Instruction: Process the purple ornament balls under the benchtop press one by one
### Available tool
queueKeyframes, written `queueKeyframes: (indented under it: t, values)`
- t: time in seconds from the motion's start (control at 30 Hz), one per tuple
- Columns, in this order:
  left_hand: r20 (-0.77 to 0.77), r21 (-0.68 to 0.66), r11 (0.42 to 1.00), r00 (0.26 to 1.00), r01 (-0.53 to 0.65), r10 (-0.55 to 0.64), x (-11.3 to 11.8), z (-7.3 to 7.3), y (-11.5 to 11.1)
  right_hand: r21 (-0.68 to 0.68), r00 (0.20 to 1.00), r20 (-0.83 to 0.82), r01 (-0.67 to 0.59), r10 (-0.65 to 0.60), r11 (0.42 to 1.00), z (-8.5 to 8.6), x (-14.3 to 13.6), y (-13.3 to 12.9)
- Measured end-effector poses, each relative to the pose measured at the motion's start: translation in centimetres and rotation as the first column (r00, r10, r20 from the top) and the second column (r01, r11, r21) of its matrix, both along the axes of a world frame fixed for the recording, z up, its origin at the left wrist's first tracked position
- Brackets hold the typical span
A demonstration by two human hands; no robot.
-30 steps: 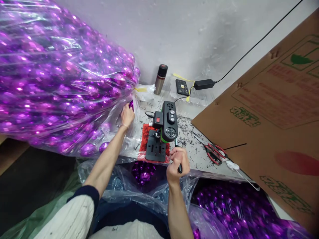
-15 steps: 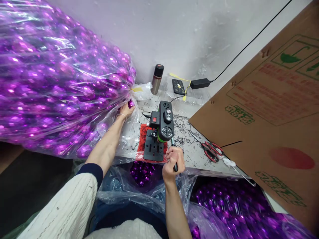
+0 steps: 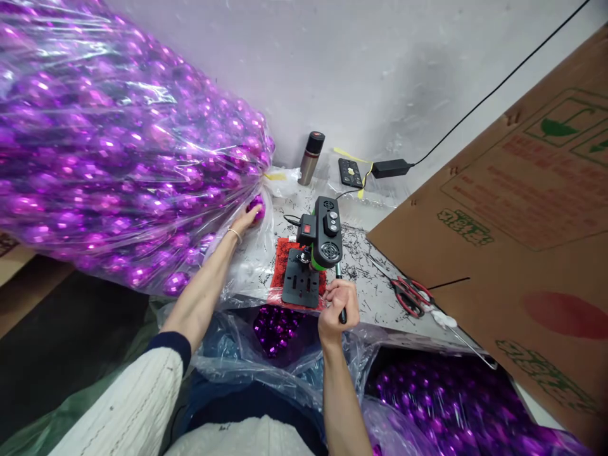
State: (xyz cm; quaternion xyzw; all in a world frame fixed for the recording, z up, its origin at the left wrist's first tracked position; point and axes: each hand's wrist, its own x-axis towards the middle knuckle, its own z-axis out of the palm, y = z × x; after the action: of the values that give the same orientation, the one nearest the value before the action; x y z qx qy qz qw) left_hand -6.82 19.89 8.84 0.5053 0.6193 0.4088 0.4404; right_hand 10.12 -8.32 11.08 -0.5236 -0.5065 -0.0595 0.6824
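Closed round a purple shiny ball (image 3: 257, 207), my left hand (image 3: 246, 218) is at the mouth of a large clear bag of purple balls (image 3: 133, 164). My right hand (image 3: 339, 305) is wrapped round the black lever handle (image 3: 342, 315) of a small bench press machine (image 3: 327, 231). The machine has a dark flat base plate (image 3: 301, 278) and stands on a red mat (image 3: 281, 259). No ball shows on the base plate.
Behind the machine are a bottle (image 3: 311, 158), a phone (image 3: 350, 172) and a power adapter (image 3: 390, 168). Red-handled scissors (image 3: 409, 294) lie beside a large cardboard box (image 3: 513, 221). More purple balls (image 3: 278, 329) are below the table edge.
The whole view has shifted, with the table items now further right. More of the purple ball shows at my left hand. My right hand stays on the lever.
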Motion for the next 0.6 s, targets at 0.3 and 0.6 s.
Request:
queueKeyframes:
  t: [0.3,0.6]
  values:
    - [0.761,-0.18,0.935,0.646,0.305,-0.064,-1.5,2.6,-10.8,0.034,1.0,-0.003,0.014,-0.014,0.999,0.6,0.2,0.3]
    - [0.8,-0.218,0.924,0.6,0.314,-0.016,0.5,0.1,-18.9,0.036,0.999,0.005,0.037,-0.037,0.999,1.5,0.1,0.4]
